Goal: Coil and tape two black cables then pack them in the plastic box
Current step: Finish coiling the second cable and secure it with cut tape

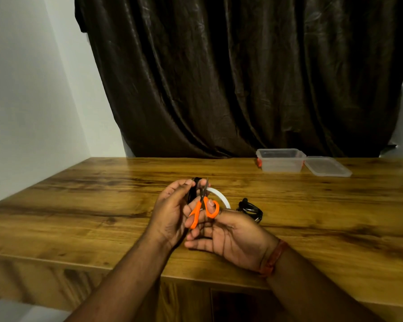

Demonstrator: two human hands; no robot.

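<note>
My left hand [172, 212] grips a coiled black cable [192, 190] above the middle of the wooden table [79, 205]. My right hand [228, 235] holds orange-handled scissors [204, 210], thumb through one loop, with the blades pointing up beside the cable. A roll of white tape [221, 197] shows just behind the scissors, partly hidden by my hands. A second coiled black cable [250, 209] lies on the table to the right of my hands. The clear plastic box [280, 162] stands open at the back right.
The box's clear lid [327, 167] lies flat just right of the box. A dark curtain [242, 77] hangs behind the table, and a white wall [33, 101] runs along the left. The table's front edge is below my wrists.
</note>
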